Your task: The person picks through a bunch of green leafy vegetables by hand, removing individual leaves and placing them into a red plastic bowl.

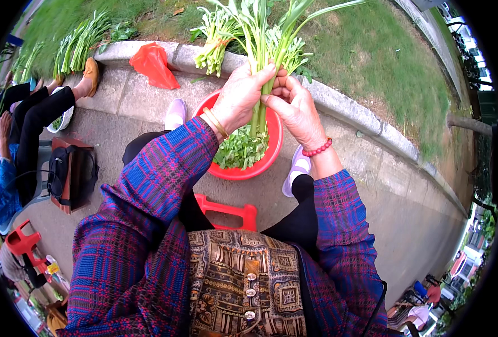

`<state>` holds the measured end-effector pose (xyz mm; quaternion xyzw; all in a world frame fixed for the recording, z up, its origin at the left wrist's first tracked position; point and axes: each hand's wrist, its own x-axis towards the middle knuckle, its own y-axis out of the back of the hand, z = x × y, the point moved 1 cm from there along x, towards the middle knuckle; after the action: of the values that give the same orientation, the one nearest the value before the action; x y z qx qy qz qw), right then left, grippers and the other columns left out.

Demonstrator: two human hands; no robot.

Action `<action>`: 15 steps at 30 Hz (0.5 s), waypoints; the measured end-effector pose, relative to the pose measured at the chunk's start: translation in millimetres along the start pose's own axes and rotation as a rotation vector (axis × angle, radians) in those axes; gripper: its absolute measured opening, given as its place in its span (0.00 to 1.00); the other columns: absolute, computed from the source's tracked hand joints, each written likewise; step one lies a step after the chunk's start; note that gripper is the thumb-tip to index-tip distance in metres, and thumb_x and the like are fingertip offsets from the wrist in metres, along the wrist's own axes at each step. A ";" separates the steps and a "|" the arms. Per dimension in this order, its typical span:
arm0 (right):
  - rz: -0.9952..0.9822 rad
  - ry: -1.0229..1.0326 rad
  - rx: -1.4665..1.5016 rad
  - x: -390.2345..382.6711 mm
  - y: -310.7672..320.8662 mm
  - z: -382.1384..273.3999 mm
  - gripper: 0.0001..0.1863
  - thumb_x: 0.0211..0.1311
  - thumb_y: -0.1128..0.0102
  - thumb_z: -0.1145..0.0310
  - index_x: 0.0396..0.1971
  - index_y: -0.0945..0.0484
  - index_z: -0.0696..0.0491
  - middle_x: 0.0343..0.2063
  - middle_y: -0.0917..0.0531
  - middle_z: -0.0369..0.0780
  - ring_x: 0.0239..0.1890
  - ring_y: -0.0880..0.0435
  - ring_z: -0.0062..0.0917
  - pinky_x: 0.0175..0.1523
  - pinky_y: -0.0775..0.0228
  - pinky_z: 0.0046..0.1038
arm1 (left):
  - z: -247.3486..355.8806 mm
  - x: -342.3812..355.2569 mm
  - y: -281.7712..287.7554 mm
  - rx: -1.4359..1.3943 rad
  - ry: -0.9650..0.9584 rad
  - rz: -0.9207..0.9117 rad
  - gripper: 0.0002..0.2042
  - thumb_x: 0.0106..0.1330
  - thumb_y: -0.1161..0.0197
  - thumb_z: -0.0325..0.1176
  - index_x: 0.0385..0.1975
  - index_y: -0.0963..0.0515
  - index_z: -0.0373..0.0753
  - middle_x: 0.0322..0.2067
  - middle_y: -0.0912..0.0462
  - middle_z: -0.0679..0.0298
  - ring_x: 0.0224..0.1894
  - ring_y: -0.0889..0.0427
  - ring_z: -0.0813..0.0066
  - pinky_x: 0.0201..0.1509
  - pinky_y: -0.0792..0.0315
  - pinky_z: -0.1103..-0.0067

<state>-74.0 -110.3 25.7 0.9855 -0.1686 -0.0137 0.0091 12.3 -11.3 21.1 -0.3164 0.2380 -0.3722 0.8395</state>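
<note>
A bunch of long leafy green vegetable stalks (259, 39) stands upright in front of me, leaves up and cut ends down. My left hand (235, 96) is closed round its middle. From the other side my right hand (295, 108) pinches at the stalks, thumb and fingers against them; whether it grips a single stalk or a tie is hidden. The lower ends reach down over a red plastic basin (275, 150) between my feet. Loose green leaves (240, 149) lie inside it.
Along the stone kerb (353, 118) lie a tied green bunch (212, 48) and a red plastic bag (153, 66). A red stool (229, 213) is below me. At left, another person (32, 121) sits near a black and brown bag (72, 174) and more bunches (83, 45).
</note>
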 end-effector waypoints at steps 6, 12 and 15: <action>-0.095 -0.131 0.138 -0.5 0.9 -4.8 0.14 0.58 0.36 0.65 0.41 0.23 0.57 0.32 0.20 0.32 0.32 0.24 0.12 0.33 0.32 0.14 | 4.2 2.3 11.6 -0.056 0.065 -0.035 0.12 0.70 0.47 0.36 0.45 0.28 0.33 0.38 0.21 0.59 0.38 0.18 0.70 0.43 0.21 0.75; -0.087 -0.223 0.312 -0.2 7.3 -3.2 0.12 0.59 0.37 0.63 0.39 0.21 0.55 0.30 0.19 0.30 0.26 0.25 0.10 0.27 0.36 0.12 | 11.1 -0.3 10.8 -0.044 0.098 0.018 0.13 0.71 0.49 0.36 0.46 0.28 0.33 0.41 0.20 0.58 0.40 0.18 0.70 0.44 0.21 0.73; -0.045 -0.166 0.216 -2.7 3.5 -8.7 0.10 0.57 0.34 0.70 0.37 0.22 0.57 0.28 0.19 0.31 0.28 0.24 0.09 0.31 0.31 0.14 | 11.6 2.1 15.6 0.003 0.081 0.026 0.13 0.71 0.50 0.35 0.47 0.28 0.33 0.41 0.20 0.57 0.41 0.18 0.68 0.43 0.21 0.73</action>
<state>-77.4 -112.6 34.5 0.9799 -0.1469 -0.0770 -0.1113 28.3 -0.7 17.7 -0.2965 0.2752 -0.3741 0.8345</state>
